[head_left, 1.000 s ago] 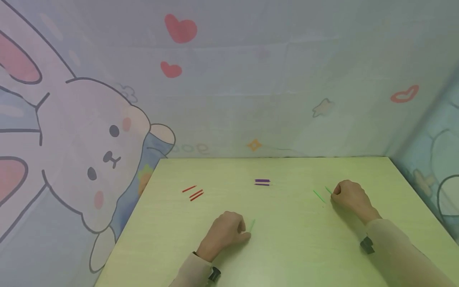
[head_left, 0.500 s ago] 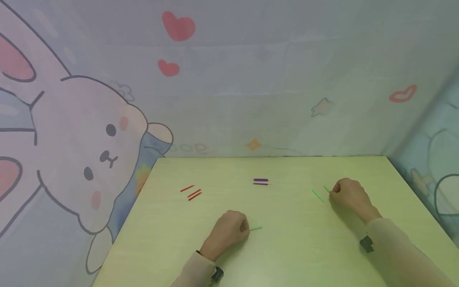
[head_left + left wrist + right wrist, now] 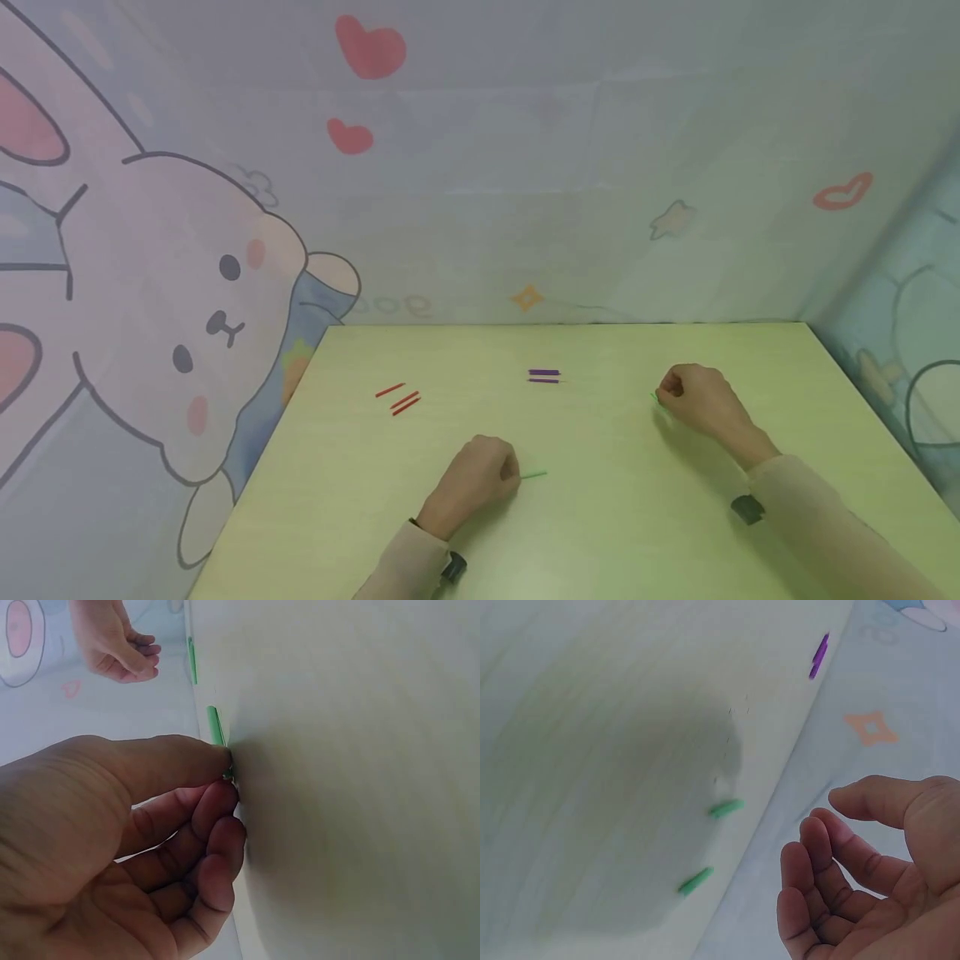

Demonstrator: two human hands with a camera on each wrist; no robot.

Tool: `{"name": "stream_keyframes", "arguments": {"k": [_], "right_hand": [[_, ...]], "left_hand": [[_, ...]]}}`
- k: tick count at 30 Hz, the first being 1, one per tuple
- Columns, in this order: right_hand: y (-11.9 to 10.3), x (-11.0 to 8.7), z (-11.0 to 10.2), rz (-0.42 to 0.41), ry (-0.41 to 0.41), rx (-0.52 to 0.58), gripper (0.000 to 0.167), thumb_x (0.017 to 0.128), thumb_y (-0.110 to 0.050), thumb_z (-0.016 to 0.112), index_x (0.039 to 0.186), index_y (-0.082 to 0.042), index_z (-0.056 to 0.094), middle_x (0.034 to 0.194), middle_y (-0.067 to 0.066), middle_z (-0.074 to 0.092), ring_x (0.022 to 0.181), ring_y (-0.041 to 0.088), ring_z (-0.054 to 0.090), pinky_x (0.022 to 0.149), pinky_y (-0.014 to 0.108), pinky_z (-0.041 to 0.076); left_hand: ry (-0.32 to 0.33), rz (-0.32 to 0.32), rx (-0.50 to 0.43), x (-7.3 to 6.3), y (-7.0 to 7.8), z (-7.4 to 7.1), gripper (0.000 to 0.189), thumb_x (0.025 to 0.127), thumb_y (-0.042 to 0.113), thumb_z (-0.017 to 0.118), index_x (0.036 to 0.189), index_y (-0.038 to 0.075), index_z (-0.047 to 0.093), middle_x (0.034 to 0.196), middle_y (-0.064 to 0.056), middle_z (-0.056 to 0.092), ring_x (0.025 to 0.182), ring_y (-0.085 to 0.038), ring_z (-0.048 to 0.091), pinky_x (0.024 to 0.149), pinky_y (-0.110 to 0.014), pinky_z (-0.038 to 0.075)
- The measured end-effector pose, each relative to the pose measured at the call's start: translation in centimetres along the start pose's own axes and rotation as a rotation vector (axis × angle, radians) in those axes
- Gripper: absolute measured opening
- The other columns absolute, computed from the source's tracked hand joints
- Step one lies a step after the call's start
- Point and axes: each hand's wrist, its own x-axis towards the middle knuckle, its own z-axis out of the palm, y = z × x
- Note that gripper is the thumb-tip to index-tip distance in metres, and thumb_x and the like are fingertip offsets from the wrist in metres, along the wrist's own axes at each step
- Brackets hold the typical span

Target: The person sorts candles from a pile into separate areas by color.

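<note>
My left hand [image 3: 472,482] pinches one end of a thin green stick [image 3: 534,475] between thumb and forefinger, low over the table. In the left wrist view the free part of this green stick [image 3: 215,724] points away past the thumb tip. My right hand [image 3: 703,398] is above two more green sticks, mostly covering them in the head view. The right wrist view has one green stick [image 3: 726,808] and another green stick [image 3: 696,880] lying apart on the table. There, the right thumb and bent fingers [image 3: 795,866] are separated, holding nothing.
Two purple sticks [image 3: 543,372] lie side by side near the back of the pale yellow-green table [image 3: 600,525]. Three red sticks [image 3: 405,401] lie at the left. A printed cloth [image 3: 480,167] with a rabbit and hearts rises behind the table.
The green stick in my left hand has swung from pointing away to pointing right. My right hand has moved left, from the right green stick to over the left one.
</note>
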Motion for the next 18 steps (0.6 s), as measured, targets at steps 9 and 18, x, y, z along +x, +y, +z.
{"name": "stream_keyframes", "arguments": {"k": [9, 18], "right_hand": [[-0.5, -0.6, 1.2, -0.034, -0.005, 0.003, 0.009, 0.101, -0.01, 0.074, 0.097, -0.002, 0.075, 0.089, 0.004, 0.075, 0.078, 0.017, 0.066, 0.07, 0.036, 0.056], [-0.6, -1.1, 0.8, -0.031, 0.02, 0.0, 0.008, 0.102, -0.009, 0.074, 0.097, -0.003, 0.077, 0.087, 0.002, 0.074, 0.076, 0.015, 0.064, 0.069, 0.034, 0.055]], "left_hand": [[-0.08, -0.078, -0.009, 0.7, 2.1, -1.3, 0.013, 0.088, -0.003, 0.079, 0.084, 0.009, 0.079, 0.076, 0.007, 0.07, 0.069, -0.002, 0.059, 0.066, -0.02, 0.054], [-0.074, 0.0, 0.09, 1.5, 2.1, -1.5, 0.019, 0.087, -0.004, 0.077, 0.076, 0.012, 0.074, 0.071, 0.009, 0.063, 0.067, -0.001, 0.051, 0.062, -0.018, 0.047]]}}
